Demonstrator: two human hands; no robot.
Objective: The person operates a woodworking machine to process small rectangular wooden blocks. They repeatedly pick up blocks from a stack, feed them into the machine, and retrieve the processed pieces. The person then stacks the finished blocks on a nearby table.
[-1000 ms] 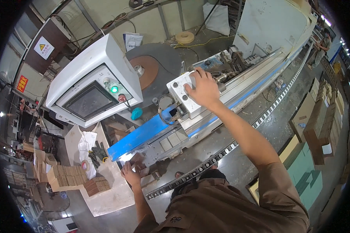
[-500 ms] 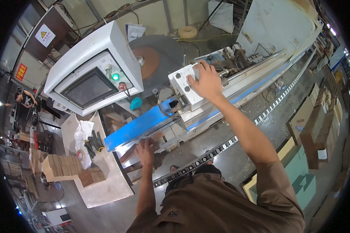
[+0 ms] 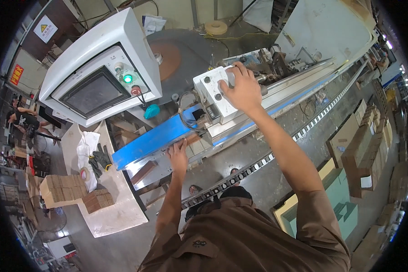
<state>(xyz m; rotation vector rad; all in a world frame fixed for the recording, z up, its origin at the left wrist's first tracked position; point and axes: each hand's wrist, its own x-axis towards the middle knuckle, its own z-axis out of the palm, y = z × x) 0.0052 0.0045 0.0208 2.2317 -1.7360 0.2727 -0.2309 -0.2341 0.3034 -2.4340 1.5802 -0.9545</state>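
Note:
My right hand [image 3: 244,90] is wrapped over the far right corner of a white box-shaped machine head [image 3: 209,86]. Its thumb and fingers bend around a pale part there, mostly hidden by the hand. Beside the long blue cover [image 3: 156,136], my left hand [image 3: 178,156] has its fingers bent against the end of a brown wooden block [image 3: 194,139] on the machine bed. Another brown wooden strip [image 3: 144,173] lies on the bed, nearer the worktable and out of my grasp.
A white control panel [image 3: 99,77] with a lit green button stands at left. On the pale table [image 3: 111,215] lie stacked brown blocks [image 3: 63,190], dark gloves [image 3: 99,159] and a tape roll [image 3: 85,173]. A slotted rail [image 3: 240,176] crosses in front of me. Another person works far left.
My left hand has moved forward and slightly right along the bed, with the wooden block shifting toward the machine head. My right hand stays on the head. The view has shifted slightly.

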